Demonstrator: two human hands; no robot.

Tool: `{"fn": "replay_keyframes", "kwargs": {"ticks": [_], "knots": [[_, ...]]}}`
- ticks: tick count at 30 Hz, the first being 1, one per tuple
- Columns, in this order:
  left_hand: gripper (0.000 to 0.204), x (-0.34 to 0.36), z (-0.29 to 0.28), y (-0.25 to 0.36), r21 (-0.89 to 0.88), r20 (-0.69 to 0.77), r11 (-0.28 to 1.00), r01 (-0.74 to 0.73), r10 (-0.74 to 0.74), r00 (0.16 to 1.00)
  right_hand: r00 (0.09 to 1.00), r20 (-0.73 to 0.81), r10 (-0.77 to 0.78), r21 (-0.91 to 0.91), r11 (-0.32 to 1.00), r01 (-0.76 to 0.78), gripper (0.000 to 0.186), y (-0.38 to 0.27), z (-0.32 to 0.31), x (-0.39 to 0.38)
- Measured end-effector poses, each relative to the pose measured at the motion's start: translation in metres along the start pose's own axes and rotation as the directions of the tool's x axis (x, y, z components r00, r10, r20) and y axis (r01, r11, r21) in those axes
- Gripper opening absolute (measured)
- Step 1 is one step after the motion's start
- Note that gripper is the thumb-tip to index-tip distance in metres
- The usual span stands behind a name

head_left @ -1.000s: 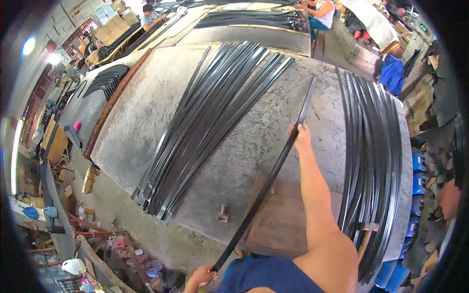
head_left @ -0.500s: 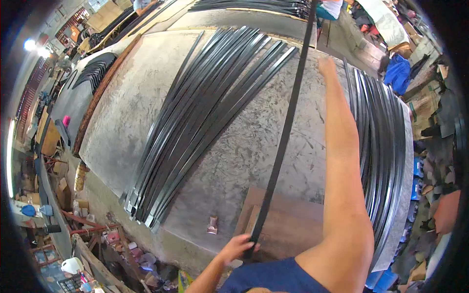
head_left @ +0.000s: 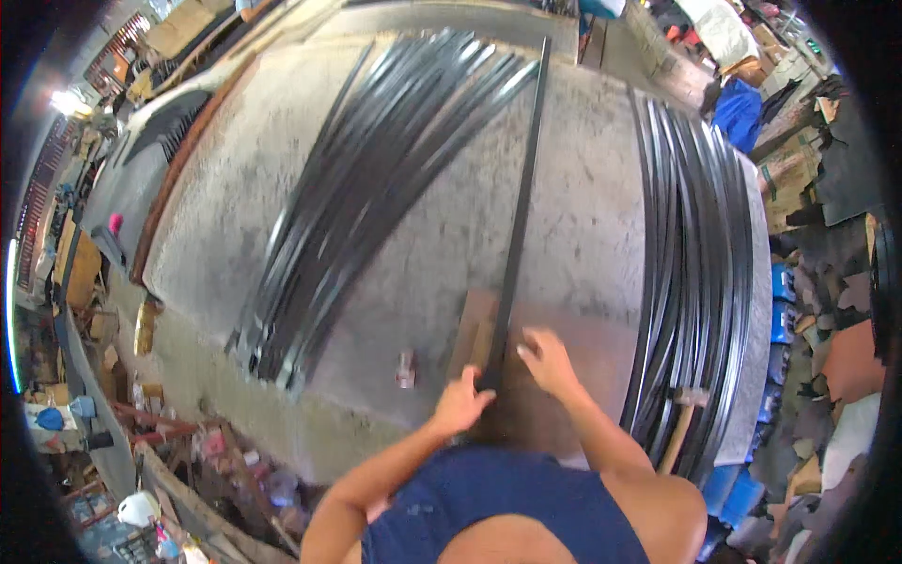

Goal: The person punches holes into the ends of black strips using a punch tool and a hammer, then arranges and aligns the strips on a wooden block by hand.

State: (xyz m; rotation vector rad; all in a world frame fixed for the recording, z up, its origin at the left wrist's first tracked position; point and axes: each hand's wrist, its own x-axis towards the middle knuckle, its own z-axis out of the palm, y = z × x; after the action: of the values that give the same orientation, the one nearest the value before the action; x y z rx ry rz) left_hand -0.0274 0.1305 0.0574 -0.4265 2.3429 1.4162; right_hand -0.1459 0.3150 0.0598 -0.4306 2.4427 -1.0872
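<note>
A single long black strap (head_left: pixel 520 226) lies nearly straight away from me across the grey table, its near end over a brown board (head_left: pixel 587 376). At that near end my left hand (head_left: pixel 460 404) is closed on the strap, thumb and fingers about its edge. Just right of the strap, my right hand (head_left: pixel 547 359) hovers over the board with fingers apart, holding nothing. Left of the strap, a fanned bundle of black straps (head_left: pixel 362 207) shows shiny squared near ends. Another bundle of black straps (head_left: pixel 695 273) lies along the table's right side.
A hammer (head_left: pixel 681 428) with a wooden handle rests on the right bundle. A small reddish-silver object (head_left: pixel 406 369) sits left of the board. Blue containers (head_left: pixel 783 315) stand beyond the right edge. A dark wooden rail (head_left: pixel 193 150) borders the table's left side.
My right arm, stretched far forward before, has drawn back to the board. The strap's far part has come down onto the table. The hammer, hidden earlier, now shows.
</note>
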Motion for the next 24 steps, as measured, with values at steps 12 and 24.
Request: {"fn": "replay_keyframes", "kwargs": {"ticks": [12,24], "knots": [[0.029,-0.095,-0.192,-0.165,0.007,-0.730,0.995,0.104,-0.066,0.681,0.965,-0.232,-0.122,-0.718,0.691,-0.085,0.054,-0.022,0.076,0.006],[0.060,-0.035,-0.224,-0.187,0.523,-0.525,0.841,0.138,0.190,0.830,0.855,0.333,0.397,0.790,0.378,-0.483,0.039,-0.191,0.271,0.089]]}}
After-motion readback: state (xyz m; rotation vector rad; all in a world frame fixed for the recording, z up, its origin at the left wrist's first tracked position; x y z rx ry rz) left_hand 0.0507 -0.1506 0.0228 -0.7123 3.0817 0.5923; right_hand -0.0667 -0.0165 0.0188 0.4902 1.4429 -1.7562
